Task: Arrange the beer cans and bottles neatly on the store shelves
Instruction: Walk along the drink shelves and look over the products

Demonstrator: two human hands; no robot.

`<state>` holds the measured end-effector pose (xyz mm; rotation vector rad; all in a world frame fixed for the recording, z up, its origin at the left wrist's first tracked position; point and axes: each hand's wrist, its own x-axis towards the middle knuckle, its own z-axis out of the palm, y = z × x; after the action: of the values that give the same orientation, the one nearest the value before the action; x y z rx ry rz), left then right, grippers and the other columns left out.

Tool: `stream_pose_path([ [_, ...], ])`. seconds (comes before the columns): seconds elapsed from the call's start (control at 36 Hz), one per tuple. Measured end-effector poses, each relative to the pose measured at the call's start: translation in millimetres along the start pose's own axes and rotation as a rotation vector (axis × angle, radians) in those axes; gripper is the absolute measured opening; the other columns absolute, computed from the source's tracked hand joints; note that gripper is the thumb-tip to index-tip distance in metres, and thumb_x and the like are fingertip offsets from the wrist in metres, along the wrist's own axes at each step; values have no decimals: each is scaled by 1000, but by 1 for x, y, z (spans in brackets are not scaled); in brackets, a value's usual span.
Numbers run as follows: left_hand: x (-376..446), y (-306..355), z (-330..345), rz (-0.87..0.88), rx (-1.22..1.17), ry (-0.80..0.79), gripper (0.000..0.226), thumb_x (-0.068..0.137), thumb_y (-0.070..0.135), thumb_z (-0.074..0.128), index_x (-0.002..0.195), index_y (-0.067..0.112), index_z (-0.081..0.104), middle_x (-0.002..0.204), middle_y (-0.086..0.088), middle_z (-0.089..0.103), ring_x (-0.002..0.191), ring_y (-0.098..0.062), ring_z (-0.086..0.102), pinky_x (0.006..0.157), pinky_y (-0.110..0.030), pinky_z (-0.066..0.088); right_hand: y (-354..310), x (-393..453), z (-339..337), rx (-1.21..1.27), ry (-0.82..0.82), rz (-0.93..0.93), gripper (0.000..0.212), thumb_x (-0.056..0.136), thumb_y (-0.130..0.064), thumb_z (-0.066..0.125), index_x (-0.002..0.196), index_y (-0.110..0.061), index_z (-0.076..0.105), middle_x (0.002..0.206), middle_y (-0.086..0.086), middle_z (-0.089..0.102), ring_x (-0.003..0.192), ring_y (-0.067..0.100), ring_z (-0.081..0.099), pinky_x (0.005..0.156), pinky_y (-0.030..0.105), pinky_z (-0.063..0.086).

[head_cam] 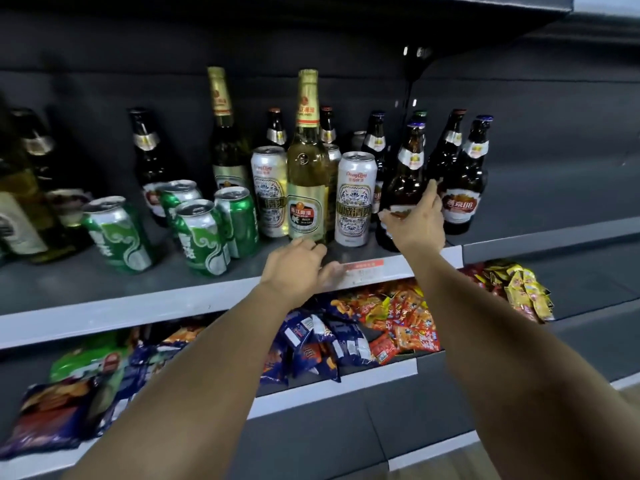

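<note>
The right hand (pixel 414 221) is gripping a brown bottle (pixel 405 181) low on its body, on the right part of the upper shelf (pixel 104 306). The left hand (pixel 298 268) is lying relaxed, fingers loose, at the shelf's near edge, just below a tall green bottle (pixel 307 168) standing between two white cans (pixel 355 199). Green cans (pixel 197 233) are standing clustered to the left.

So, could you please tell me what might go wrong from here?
The right hand grips a brown bottle packed among other bottles; moving it might knock the neighbouring brown bottle. The left hand is at the base of the tall gold-label bottle, which could tip into the white can.
</note>
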<state>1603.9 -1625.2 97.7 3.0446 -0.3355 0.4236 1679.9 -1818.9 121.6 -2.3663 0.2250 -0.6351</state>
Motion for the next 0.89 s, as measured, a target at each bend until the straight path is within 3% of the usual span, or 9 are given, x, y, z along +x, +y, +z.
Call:
stream_pose_path([
  [0.08,-27,-17,-6,-24,48,26,43,99,49,32,123,19,53,122,0,54,118,-19,44,91,-34,42,-5,-21,4,-12,47,47,98,83,-46,69,152,-9,11,153,16,26,137,36,28,106,48,33],
  [0.19,-74,-44,-18,-102,51,46,45,100,48,32,130,20,50,127,0,53,122,-19,44,91,-34,40,-24,-58,12,-54,56,22,91,83,-51,66,148,-6,20,147,18,33,133,37,32,105,47,34],
  [0.33,-148,-83,-28,-262,64,19,45,100,49,31,122,18,54,122,-1,55,119,-20,44,91,-35,41,-60,-115,26,-71,45,-72,79,86,-47,64,143,-5,29,146,18,35,133,36,33,107,46,28],
  [0.56,-276,-138,-37,-541,110,-32,41,98,49,35,115,17,56,116,-3,57,117,-22,46,88,-36,44,-124,-223,69,-67,-277,-332,66,91,-47,57,141,-10,36,141,14,42,131,34,36,106,46,32],
  [0.89,-450,-213,-64,-1012,158,-199,40,100,44,34,125,18,51,127,-2,51,126,-21,40,86,-36,44,-257,-413,140,-3,-814,-847,66,88,-48,60,143,-18,38,145,6,40,130,31,39,105,40,34],
])
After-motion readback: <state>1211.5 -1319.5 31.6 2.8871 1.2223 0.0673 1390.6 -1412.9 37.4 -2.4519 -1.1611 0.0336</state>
